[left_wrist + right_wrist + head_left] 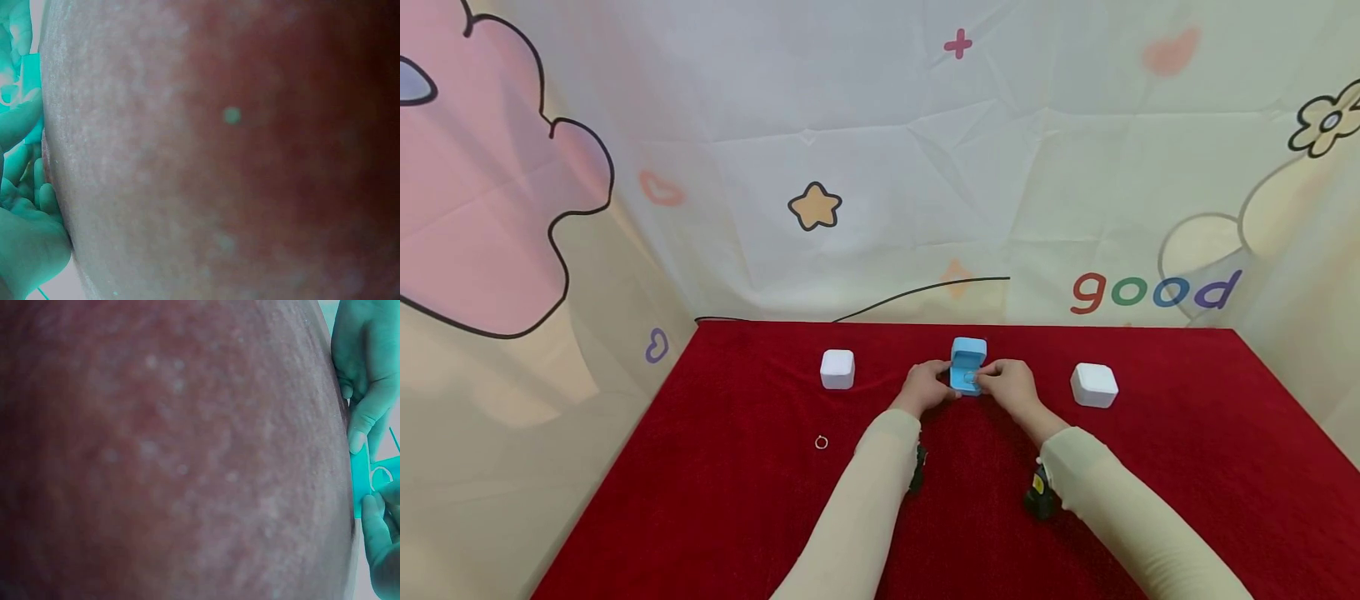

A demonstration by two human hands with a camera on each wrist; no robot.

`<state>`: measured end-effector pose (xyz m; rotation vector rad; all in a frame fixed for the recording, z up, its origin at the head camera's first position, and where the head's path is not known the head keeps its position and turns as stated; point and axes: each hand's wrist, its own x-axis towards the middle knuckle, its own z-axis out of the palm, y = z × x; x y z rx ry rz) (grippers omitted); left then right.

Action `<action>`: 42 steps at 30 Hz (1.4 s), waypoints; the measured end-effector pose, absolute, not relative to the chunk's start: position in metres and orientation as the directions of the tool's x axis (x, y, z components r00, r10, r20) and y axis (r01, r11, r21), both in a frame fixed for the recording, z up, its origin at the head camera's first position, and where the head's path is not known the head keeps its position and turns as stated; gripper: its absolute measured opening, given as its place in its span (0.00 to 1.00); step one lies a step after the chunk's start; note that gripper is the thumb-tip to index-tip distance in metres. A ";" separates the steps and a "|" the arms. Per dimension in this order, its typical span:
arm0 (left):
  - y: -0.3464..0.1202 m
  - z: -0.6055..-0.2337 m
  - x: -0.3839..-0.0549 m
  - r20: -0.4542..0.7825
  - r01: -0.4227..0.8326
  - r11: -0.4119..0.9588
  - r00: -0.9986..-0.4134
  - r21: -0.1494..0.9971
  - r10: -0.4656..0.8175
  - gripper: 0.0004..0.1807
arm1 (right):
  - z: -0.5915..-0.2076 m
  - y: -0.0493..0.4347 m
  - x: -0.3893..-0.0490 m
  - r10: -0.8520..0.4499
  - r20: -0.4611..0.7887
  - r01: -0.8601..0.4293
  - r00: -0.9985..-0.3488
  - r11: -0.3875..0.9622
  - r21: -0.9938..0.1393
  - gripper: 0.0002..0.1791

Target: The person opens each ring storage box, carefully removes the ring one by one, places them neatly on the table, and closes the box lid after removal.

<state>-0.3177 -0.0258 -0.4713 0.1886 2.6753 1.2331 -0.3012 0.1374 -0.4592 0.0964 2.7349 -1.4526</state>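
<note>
A small light-blue ring box [968, 350] stands on the red cloth with its lid raised. My left hand [923, 387] grips the box from its left side, thumb along the front and fingers behind. From the other side, my right hand [1011, 386] pinches a thin ring [970, 377] at the box's opening. The right wrist view shows the ring [372, 478] upright against the box [360, 487], the right fingertips at its lower edge. In the left wrist view only a strip at the left shows the hands and box.
A white box [837, 369] sits left of the blue one, and another white box [1093, 385] to the right. A second ring [822, 442] lies on the red cloth [715, 500] at the left. Behind the table hangs a printed curtain [880, 167].
</note>
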 end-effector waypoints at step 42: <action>-0.024 -0.469 -0.315 -0.142 0.008 0.641 -0.973 0.767 0.182 0.32 | -0.452 0.143 -0.301 -0.040 -0.016 -0.012 -0.999 0.615 -0.788 0.13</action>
